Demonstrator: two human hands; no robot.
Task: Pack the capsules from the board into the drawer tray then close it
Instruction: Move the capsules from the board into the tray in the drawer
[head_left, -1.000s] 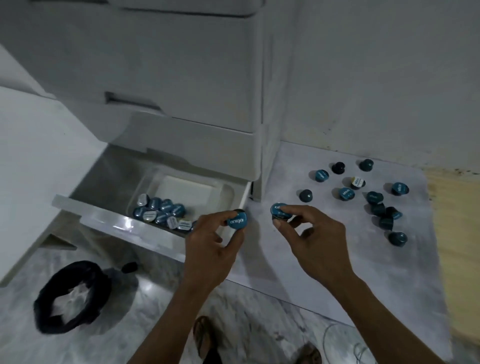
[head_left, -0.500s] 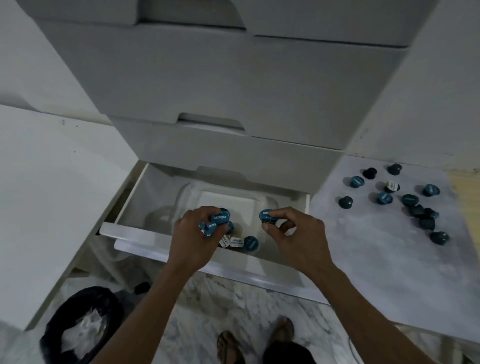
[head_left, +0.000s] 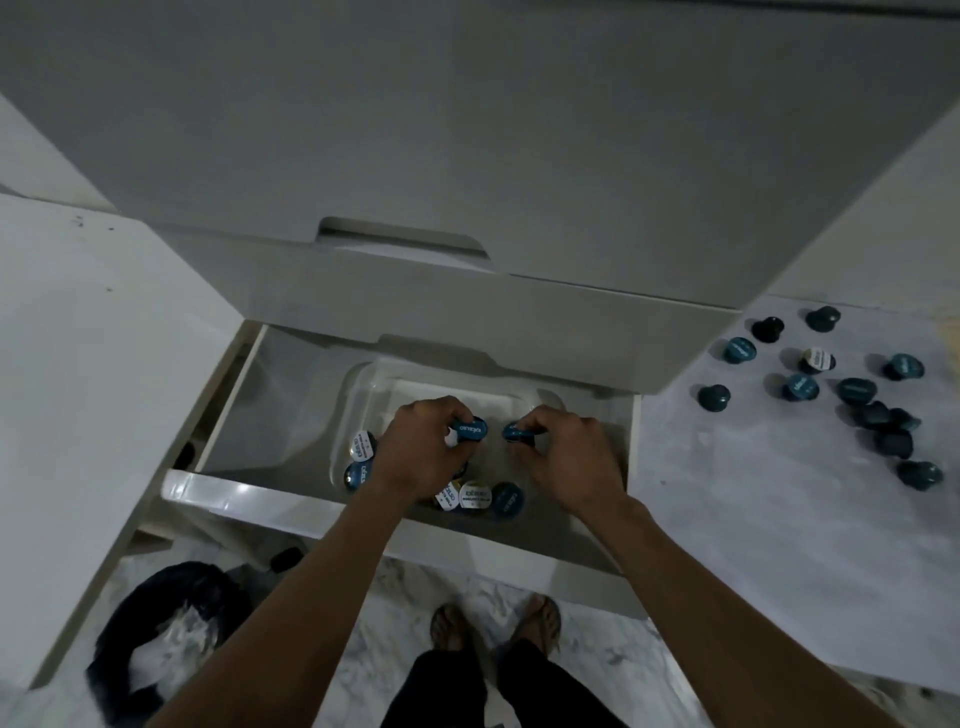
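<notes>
The bottom drawer (head_left: 218, 488) stands pulled out, with a clear plastic tray (head_left: 358, 382) inside it. Both hands hover over the tray. My left hand (head_left: 421, 452) pinches a blue capsule (head_left: 469, 430) with its printed lid facing up. A second blue capsule (head_left: 517, 432) is gripped by my right hand (head_left: 563, 457). Several blue and white-lidded capsules (head_left: 475, 496) lie in the tray's near end, partly hidden under my left hand. On the white board (head_left: 753, 499) to the right, several more capsules (head_left: 800, 387) are scattered.
Closed drawer fronts (head_left: 467, 156) rise above the open drawer. A bin with a black bag (head_left: 161, 639) stands on the marble floor at lower left. My feet in sandals (head_left: 493, 621) are below the drawer front. A white panel (head_left: 78, 364) flanks the left side.
Both hands carried their capsules from the board's edge leftward to above the tray. The view shifted to centre on the open drawer.
</notes>
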